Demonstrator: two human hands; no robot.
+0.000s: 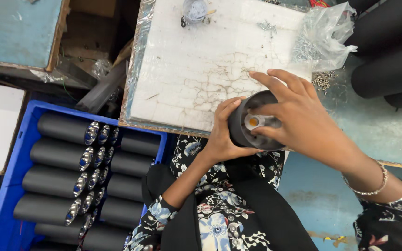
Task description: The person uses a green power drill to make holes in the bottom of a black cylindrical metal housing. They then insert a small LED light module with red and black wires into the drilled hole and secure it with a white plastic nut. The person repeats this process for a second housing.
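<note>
Our left hand [223, 135] cups the black cylinder [245, 122] at the white board [201, 69] edge, steadying its open end while right hand [298, 116] fingers pinch the fitting [255, 122] inside.

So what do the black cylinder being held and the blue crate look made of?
The black cylinder looks like matte plastic or coated metal: dull, even surface with no glare; which one is unclear. The blue crate looks like moulded plastic: uniform colour, a thick smooth rim.

One black cylinder [245, 125] in the hands, one blue crate [5, 195], one clear plastic bag [324, 39]
</note>
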